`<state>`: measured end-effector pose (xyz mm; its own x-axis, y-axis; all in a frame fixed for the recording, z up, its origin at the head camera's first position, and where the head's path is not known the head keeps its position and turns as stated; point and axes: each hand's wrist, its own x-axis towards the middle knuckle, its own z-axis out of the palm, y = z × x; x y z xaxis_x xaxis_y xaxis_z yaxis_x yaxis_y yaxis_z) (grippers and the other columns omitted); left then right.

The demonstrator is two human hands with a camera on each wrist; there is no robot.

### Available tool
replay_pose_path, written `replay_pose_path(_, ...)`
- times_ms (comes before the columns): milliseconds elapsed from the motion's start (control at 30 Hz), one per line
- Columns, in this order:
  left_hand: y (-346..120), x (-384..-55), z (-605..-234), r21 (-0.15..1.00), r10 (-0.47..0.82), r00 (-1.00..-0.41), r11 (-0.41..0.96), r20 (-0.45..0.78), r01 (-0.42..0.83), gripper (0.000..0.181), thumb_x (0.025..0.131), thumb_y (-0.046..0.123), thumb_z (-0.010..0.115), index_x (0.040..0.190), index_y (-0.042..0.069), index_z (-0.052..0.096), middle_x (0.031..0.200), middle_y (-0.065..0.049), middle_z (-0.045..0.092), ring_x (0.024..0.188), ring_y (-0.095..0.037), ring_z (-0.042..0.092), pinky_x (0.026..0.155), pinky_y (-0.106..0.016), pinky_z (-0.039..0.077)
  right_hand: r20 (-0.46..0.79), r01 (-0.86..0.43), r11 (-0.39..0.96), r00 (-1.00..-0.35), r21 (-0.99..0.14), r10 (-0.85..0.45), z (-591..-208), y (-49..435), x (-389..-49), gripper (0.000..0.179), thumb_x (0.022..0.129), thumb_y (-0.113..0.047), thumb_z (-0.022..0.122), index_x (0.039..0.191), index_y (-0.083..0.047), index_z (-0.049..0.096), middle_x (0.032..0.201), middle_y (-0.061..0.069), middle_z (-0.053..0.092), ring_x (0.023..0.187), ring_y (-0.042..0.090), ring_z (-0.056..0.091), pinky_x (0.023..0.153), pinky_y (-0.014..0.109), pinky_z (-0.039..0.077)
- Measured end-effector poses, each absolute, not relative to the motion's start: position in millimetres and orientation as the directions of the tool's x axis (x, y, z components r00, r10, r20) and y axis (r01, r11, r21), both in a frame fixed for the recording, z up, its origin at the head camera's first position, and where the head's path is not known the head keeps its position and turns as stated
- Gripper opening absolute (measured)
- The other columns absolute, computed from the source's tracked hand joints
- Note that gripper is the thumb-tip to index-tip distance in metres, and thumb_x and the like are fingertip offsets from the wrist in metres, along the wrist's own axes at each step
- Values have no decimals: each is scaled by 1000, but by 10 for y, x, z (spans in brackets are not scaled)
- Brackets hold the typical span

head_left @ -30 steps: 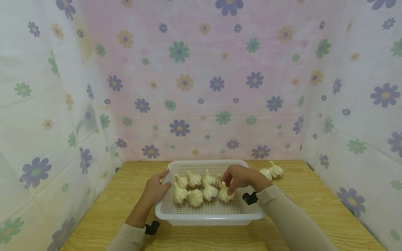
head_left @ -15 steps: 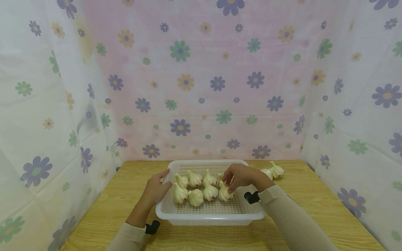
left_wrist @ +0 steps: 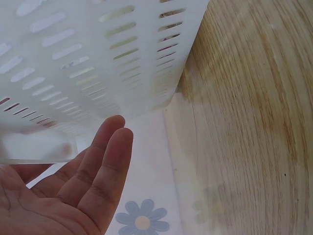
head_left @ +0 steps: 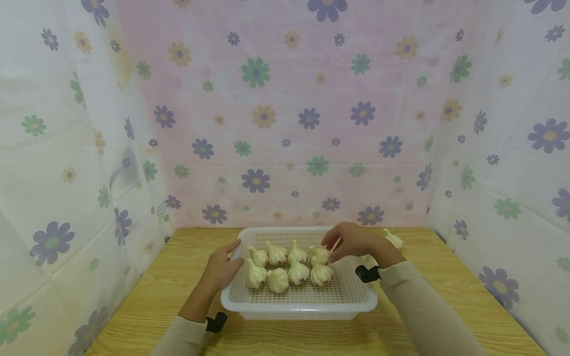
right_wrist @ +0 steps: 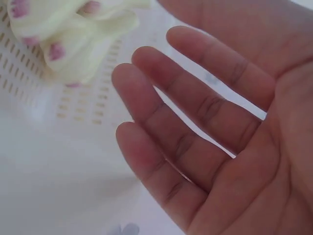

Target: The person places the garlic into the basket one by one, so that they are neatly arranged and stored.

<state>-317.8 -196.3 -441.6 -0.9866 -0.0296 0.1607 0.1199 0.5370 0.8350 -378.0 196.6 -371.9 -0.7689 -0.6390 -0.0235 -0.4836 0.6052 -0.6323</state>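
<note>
A white plastic basket with slotted walls stands on the table, holding several pale garlic bulbs in two rows. My left hand holds its left rim, the thumb over the inner side. In the left wrist view, the other fingers lie along the outer wall. Above the basket's right part is my right hand, fingers loosely bent, holding nothing. Below its fingertips sits the front-right garlic bulb, with another bulb just behind it. The right wrist view shows spread fingers apart from the bulbs.
Another garlic bulb lies on the wooden table beyond the basket's right side, partly hidden by the right forearm. Flower-patterned cloth encloses the table at the back and both sides.
My right hand has let go of the front-right garlic bulb and moved up and to the right. That bulb stays in the basket. The left hand keeps its place on the rim.
</note>
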Motion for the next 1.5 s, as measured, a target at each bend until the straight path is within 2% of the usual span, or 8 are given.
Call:
replay_pose_path(67,-1963,-3182,-4415,834,-32,-986,538,164,121,65,92,17,60,155,12,49,138,-33,60,73,-29,75,52,-37,61,-5,-481,595,-775,-643,-632,-3694,2030,-3782,48,84,-20,86,127,-4,71,125,20,71,107,31,72,86,41,63)
replay_pose_path(233,-1958,-3183,-4401,832,-39,-986,542,165,117,65,91,17,60,155,12,49,138,-32,61,71,-27,74,51,-35,60,58,-475,618,-819,-627,-571,-3666,2204,-3772,43,87,-28,84,126,-12,73,127,13,71,115,32,68,94,47,60)
replay_pose_path(467,-1950,-3172,-4390,833,-36,-986,540,161,116,65,91,16,60,155,12,49,140,-32,59,73,-28,74,51,-34,61,179,-473,641,-865,-604,-469,-3701,2439,-3730,40,87,-37,83,123,-23,73,127,6,71,119,33,66,93,49,60)
replay_pose_path(733,-1951,-3149,-4395,834,-37,-987,540,159,115,65,91,16,60,155,11,49,142,-32,58,73,-24,74,52,-35,61,304,-517,583,-851,-627,-428,-3824,2638,-3698,47,89,-36,81,128,-11,72,132,11,68,121,38,64,94,53,59)
replay_pose_path(900,-1955,-3143,-4391,832,-36,-986,543,163,118,65,91,16,60,155,10,49,142,-34,57,75,-25,75,52,-34,61,309,-472,550,-878,-689,-366,-3900,2742,-3625,50,91,-36,79,133,-12,69,140,16,63,127,43,59,92,52,60)
replay_pose_path(1133,-1941,-3142,-4388,842,-34,-987,528,155,114,64,92,17,60,155,12,49,139,-33,60,73,-29,76,52,-35,61,310,-418,551,-908,-722,-283,-4062,2894,-3556,54,92,-42,76,139,-17,66,145,12,61,133,41,56,96,52,59)
replay_pose_path(1333,-1936,-3155,-4389,841,-30,-987,528,158,118,64,93,17,60,156,12,48,140,-32,59,70,-28,75,51,-36,61,302,-378,562,-926,-736,-228,-4229,3015,-3545,54,93,-43,75,139,-19,64,145,13,61,134,43,55,89,47,62)
replay_pose_path(1500,-1942,-3164,-4390,837,-34,-986,534,164,121,65,92,16,60,156,12,48,140,-31,60,69,-28,74,51,-36,61,277,-331,573,-943,-750,-182,-4339,3078,-3575,53,92,-44,76,138,-19,65,147,13,59,133,42,57,94,54,59)
